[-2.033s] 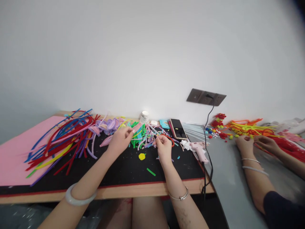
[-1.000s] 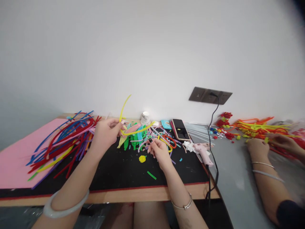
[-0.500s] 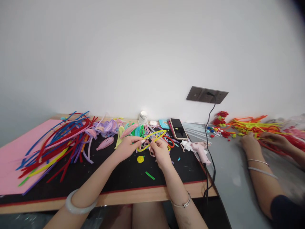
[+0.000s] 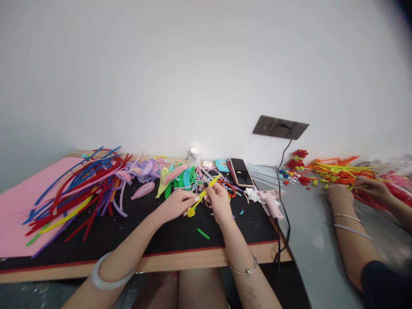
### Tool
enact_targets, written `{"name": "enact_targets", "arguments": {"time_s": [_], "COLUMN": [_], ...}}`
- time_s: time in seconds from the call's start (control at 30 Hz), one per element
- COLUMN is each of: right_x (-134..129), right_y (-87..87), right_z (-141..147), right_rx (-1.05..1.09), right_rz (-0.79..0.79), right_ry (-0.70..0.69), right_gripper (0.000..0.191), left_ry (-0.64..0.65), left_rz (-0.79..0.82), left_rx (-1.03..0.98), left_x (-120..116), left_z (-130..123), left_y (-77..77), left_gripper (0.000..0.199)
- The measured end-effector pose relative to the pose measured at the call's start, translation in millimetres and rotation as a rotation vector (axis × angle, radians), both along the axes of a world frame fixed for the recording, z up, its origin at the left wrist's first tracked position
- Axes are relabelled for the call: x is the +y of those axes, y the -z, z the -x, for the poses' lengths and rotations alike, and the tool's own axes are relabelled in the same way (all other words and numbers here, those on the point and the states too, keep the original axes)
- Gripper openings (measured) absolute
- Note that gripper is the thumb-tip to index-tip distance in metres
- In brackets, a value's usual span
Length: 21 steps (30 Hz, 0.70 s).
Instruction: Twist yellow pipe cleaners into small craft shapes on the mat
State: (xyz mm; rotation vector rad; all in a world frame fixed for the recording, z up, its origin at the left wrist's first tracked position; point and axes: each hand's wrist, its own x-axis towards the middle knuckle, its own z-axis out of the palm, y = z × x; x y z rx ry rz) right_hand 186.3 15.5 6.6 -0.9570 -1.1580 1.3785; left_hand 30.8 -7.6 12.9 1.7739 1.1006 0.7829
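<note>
Both hands meet over the black mat [image 4: 128, 240] around a yellow pipe cleaner [image 4: 202, 195], which slants up to the right as a narrow, nearly straight shape. My left hand [image 4: 177, 205] pinches its lower part between thumb and fingers. Higher up, my right hand [image 4: 218, 201] is closed on it, with thumb and index finger together. A small yellow coiled piece [image 4: 191, 212] shows at the lower end, beside my left fingertips; whether it is joined to the strip I cannot tell. A short green piece [image 4: 203, 234] lies on the mat in front.
Colourful pipe cleaners [image 4: 80, 193] are heaped at left on pink sheet [image 4: 19, 214]. Behind the hands stand a paper cup [image 4: 193, 157] and a phone [image 4: 241, 172]. A pink glue gun [image 4: 272, 204] with a black cord lies right. Another person's hands [image 4: 341, 196] work at far right.
The yellow pipe cleaner was an open loop between my hands and is now narrow and slanted. The coiled piece, earlier below the hands, now appears at the strip's lower end.
</note>
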Motion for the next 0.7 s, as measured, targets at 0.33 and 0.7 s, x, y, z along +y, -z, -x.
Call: {"name": "enact_targets", "arguments": {"time_s": [0.33, 0.7], "right_x": [4.1, 8.7], "right_y": [2.1, 8.6], "right_z": [-4.1, -7.3], "right_rx": [0.039, 0.081], "right_rz": [-0.025, -0.049], "right_ry": [0.095, 0.173], "right_gripper": [0.028, 0.023], "left_ry": [0.078, 0.112], "left_rz": [0.047, 0.15], "left_rx": [-0.033, -0.112], "left_x": [-3.2, -5.1], "left_z": [0.9, 2.1], "left_y": [1.5, 6.8], "left_gripper": [0.041, 0.038]}}
